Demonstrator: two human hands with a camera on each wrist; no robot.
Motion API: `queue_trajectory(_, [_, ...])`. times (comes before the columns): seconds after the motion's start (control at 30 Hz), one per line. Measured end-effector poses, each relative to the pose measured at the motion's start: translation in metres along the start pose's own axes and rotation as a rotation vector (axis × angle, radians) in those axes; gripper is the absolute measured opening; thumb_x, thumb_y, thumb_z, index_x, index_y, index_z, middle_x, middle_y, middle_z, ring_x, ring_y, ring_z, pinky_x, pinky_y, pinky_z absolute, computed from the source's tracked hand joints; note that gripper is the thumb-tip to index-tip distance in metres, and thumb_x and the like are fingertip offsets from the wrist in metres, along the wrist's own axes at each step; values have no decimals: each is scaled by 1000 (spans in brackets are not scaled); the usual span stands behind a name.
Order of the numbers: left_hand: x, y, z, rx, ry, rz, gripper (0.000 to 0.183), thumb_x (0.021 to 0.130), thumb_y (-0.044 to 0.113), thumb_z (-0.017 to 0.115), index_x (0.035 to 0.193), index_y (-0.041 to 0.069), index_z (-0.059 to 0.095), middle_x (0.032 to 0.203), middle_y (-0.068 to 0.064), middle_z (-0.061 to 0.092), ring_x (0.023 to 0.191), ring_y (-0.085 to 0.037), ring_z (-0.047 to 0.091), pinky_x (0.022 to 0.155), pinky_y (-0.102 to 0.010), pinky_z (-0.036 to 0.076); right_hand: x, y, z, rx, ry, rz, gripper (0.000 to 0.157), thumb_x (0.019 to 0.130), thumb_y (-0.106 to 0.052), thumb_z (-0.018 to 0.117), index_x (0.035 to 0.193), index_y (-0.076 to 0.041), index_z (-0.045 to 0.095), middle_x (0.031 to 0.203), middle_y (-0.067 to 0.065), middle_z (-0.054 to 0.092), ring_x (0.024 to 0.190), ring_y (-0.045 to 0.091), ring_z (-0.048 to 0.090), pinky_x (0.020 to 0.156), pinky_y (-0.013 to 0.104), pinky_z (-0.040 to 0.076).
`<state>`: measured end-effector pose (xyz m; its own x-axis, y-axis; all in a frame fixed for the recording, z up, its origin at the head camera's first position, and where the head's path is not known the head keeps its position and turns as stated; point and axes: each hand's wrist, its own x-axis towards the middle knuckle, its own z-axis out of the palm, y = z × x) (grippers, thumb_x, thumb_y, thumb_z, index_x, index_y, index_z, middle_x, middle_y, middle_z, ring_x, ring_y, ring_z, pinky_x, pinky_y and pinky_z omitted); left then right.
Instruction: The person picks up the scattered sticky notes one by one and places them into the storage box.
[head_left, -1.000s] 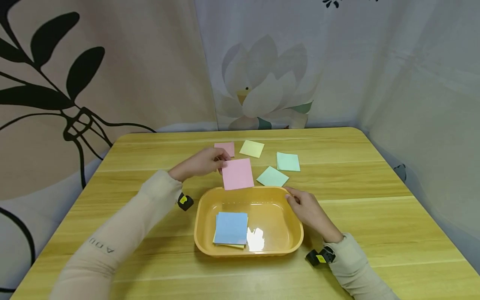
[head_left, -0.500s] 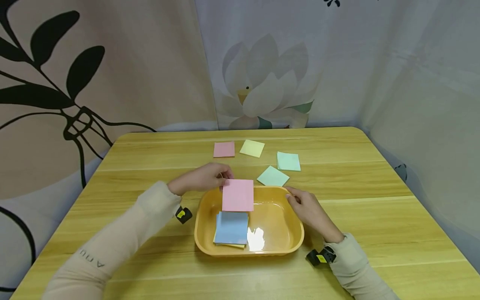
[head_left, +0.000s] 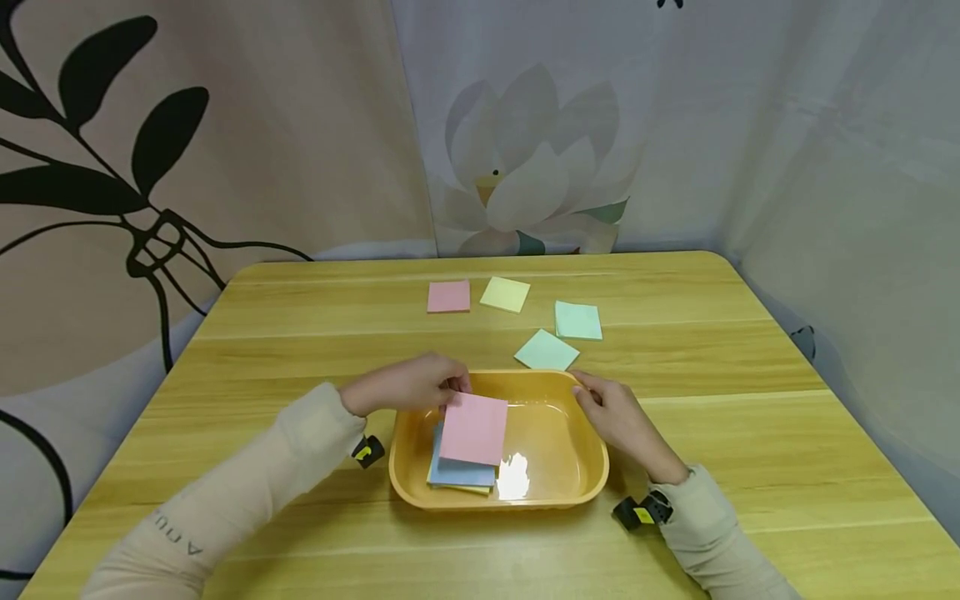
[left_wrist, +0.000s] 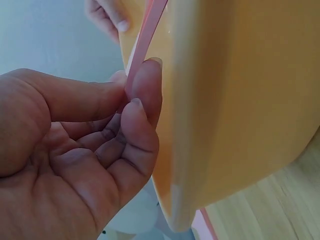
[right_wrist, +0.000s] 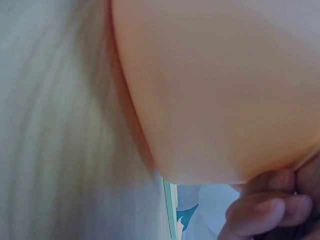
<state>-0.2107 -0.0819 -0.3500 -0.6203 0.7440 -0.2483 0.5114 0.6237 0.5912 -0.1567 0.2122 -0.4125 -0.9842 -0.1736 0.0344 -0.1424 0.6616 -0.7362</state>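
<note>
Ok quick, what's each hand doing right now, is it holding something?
Left hand: closed, pinching the pink paper pad.
Right hand: closed, holding the yellow tray by its edge.

A wooden worktop (head_left: pixel 750 400) fills the bottom half. On it sit a yellow tray (head_left: pixel 555 450) — lower middle — and, mid-frame, a pink pad (head_left: pixel 448 297), a pale yellow pad (head_left: pixel 505 294) and two green pads (head_left: pixel 578 322).

Dark lettering (head_left: pixel 177 535) on left sleeve (head_left: pixel 247 483): too small to read surely; nothing else legible.
</note>
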Motion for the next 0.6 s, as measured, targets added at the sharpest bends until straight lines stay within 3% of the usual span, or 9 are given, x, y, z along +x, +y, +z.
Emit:
queue_trajectory(0.13, [-1, 1, 3, 21, -7, -16, 8, 95, 1, 56, 96, 2, 64, 79, -3, 63, 70, -24, 64, 63, -20, 48, 0, 0, 0, 2, -2, 8, 40, 101, -15, 47, 137, 2, 50, 55, -2, 37, 47, 8, 32, 43, 22, 31])
queue_trajectory(0.33, [0, 1, 8, 60, -37, -71, 9, 95, 2, 56, 96, 3, 64, 78, -3, 62, 64, -12, 57, 63, -21, 47, 0, -1, 0, 3, -10, 20, 41, 101, -15, 46, 138, 2, 49, 55, -2, 36, 46, 8, 31, 43, 22, 31])
queue_trajectory(0.6, [4, -2, 17, 73, -65, -188, 11, 96, 1, 54, 97, 3, 64, 80, -4, 60, 59, -14, 55, 56, -23, 45, -1, -1, 0, -1, -10, 17, 41, 102, -16, 46, 138, 1, 49, 55, -3, 35, 45, 7, 30, 43, 22, 31])
